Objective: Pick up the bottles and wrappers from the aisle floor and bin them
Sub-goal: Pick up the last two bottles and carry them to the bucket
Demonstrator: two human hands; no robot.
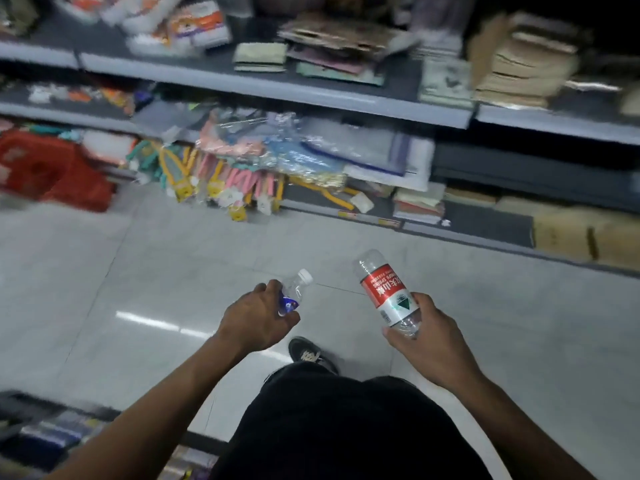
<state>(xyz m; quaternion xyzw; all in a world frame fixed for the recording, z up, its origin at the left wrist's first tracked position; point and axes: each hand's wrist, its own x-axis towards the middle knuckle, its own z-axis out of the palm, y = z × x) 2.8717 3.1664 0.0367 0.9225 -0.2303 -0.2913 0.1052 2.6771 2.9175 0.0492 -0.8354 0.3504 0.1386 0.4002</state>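
My left hand [258, 320] grips a small clear bottle [294, 289] with a blue label and a white cap, its cap end pointing up and to the right. My right hand [427, 341] holds a larger clear bottle [384, 289] with a red and white label by its lower end, so its top points away from me. Both bottles look empty. Both hands are held above the grey tiled aisle floor [138, 289]. No wrapper or bin shows in this view.
Store shelves [277, 88] with packaged goods run across the far side of the aisle. Red bags [52, 168] and coloured hanging items [214, 178] sit low on the left. Cardboard boxes [585, 237] stand at the right. Another shelf edge [52, 427] is at bottom left. My shoe [310, 353] is below the hands.
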